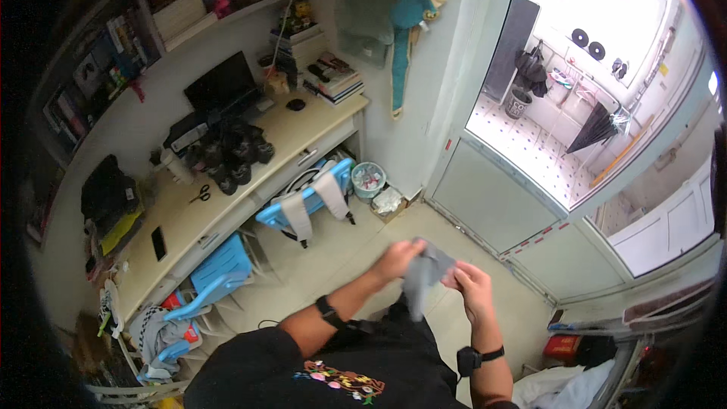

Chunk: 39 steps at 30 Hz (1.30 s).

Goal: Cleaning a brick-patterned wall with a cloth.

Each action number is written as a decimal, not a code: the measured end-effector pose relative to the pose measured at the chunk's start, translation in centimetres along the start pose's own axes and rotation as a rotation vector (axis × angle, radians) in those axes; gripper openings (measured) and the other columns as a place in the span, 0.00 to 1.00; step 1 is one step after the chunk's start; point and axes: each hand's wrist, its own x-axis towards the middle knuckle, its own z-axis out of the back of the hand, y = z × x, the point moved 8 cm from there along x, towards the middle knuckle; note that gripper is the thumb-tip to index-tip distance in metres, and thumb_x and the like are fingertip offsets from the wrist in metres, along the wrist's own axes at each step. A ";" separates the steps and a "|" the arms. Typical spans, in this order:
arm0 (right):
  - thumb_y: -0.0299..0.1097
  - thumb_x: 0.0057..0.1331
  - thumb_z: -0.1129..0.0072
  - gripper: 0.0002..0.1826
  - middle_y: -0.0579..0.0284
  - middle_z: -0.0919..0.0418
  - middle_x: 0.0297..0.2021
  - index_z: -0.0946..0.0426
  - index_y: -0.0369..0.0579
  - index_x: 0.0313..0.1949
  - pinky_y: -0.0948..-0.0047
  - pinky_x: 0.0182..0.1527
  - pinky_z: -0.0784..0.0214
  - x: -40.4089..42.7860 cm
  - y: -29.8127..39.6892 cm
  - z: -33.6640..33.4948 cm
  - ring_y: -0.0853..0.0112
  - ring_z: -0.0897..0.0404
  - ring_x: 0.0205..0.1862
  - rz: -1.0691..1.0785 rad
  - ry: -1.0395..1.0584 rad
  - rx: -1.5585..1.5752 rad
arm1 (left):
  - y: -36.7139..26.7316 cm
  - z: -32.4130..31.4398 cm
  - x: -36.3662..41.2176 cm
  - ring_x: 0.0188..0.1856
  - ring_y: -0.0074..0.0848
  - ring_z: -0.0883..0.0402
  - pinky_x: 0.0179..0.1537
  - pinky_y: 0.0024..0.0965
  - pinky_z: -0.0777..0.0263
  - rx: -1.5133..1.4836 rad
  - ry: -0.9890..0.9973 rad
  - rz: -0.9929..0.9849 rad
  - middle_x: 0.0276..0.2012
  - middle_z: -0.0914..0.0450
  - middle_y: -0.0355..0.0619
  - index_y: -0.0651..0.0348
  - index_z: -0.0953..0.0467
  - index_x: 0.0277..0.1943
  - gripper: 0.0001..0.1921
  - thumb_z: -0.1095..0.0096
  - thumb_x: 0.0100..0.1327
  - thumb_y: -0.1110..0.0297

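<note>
A small piece of grey fabric, possibly a sock, is stretched between my hands above the floor. It is blurred, and one part of it hangs down. My left hand pinches its upper left edge. My right hand grips the right edge between thumb and fingers. Black straps with small devices circle both my forearms.
To the left runs a long desk with a laptop, a pile of dark bundles, scissors and a phone. Blue chairs stand against it. A waste bin sits near the glazed door.
</note>
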 end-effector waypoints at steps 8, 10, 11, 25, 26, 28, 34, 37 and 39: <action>0.33 0.66 0.50 0.16 0.48 0.19 0.37 0.27 0.40 0.51 0.64 0.42 0.25 27.6 16.1 -1.3 0.60 0.18 0.36 0.529 0.246 -1.092 | -6.5 14.9 2.5 0.41 0.27 0.22 0.47 0.31 0.30 -0.361 -0.774 -0.107 0.42 0.21 0.42 0.63 0.24 0.48 0.15 0.49 0.70 0.60; 0.33 0.63 0.50 0.13 0.46 0.21 0.39 0.24 0.40 0.44 0.57 0.45 0.27 33.8 19.6 -2.9 0.55 0.21 0.43 0.631 0.212 -1.398 | -7.8 15.8 2.3 0.43 0.30 0.22 0.48 0.34 0.29 -0.472 -0.828 -0.222 0.43 0.21 0.43 0.63 0.25 0.49 0.16 0.49 0.70 0.59; 0.31 0.62 0.51 0.11 0.47 0.22 0.41 0.24 0.40 0.40 0.55 0.46 0.28 35.9 21.4 -3.9 0.52 0.22 0.46 0.628 0.182 -1.491 | -7.4 16.4 2.5 0.42 0.29 0.22 0.47 0.33 0.29 -0.496 -0.860 -0.203 0.42 0.21 0.43 0.63 0.25 0.47 0.15 0.49 0.70 0.59; 0.34 0.55 0.47 0.10 0.61 0.24 0.38 0.19 0.46 0.31 0.66 0.61 0.44 48.9 25.8 -9.3 0.64 0.30 0.50 1.421 0.113 -2.136 | -12.1 14.2 30.2 0.42 0.30 0.22 0.45 0.34 0.30 -0.384 -0.479 0.093 0.41 0.21 0.45 0.65 0.26 0.48 0.16 0.50 0.71 0.60; 0.35 0.55 0.47 0.10 0.63 0.24 0.38 0.19 0.47 0.31 0.66 0.61 0.44 48.8 25.8 -9.4 0.64 0.31 0.50 1.374 0.152 -2.198 | -12.9 13.7 32.1 0.41 0.29 0.22 0.45 0.32 0.30 -0.242 -0.498 0.092 0.41 0.21 0.44 0.65 0.25 0.48 0.15 0.49 0.70 0.60; 0.35 0.55 0.47 0.09 0.63 0.25 0.37 0.19 0.47 0.31 0.66 0.60 0.44 48.5 25.8 -9.7 0.65 0.31 0.50 1.361 0.141 -2.313 | -16.0 10.5 34.7 0.46 0.32 0.23 0.50 0.35 0.32 -0.302 -0.274 0.018 0.44 0.22 0.45 0.67 0.26 0.50 0.17 0.51 0.71 0.60; 0.38 0.59 0.47 0.12 0.63 0.25 0.39 0.17 0.48 0.35 0.68 0.55 0.43 47.8 24.9 -7.3 0.66 0.32 0.48 1.169 0.321 -2.404 | -16.5 6.9 37.5 0.39 0.28 0.21 0.43 0.31 0.29 -0.491 -0.160 0.124 0.38 0.20 0.46 0.65 0.26 0.43 0.12 0.50 0.71 0.63; 0.38 0.57 0.47 0.13 0.61 0.25 0.40 0.17 0.46 0.35 0.67 0.56 0.43 46.9 24.2 -4.5 0.65 0.31 0.50 1.235 0.246 -2.291 | -14.4 7.1 38.4 0.43 0.34 0.21 0.47 0.36 0.29 -0.457 -0.176 0.208 0.42 0.20 0.49 0.67 0.27 0.46 0.13 0.50 0.70 0.64; 0.38 0.56 0.47 0.13 0.59 0.25 0.40 0.18 0.44 0.33 0.66 0.57 0.43 45.2 24.5 -2.4 0.64 0.31 0.50 1.264 0.244 -2.233 | -12.1 7.7 39.6 0.45 0.37 0.21 0.48 0.39 0.28 -0.478 -0.158 0.237 0.43 0.20 0.51 0.68 0.27 0.47 0.14 0.50 0.70 0.64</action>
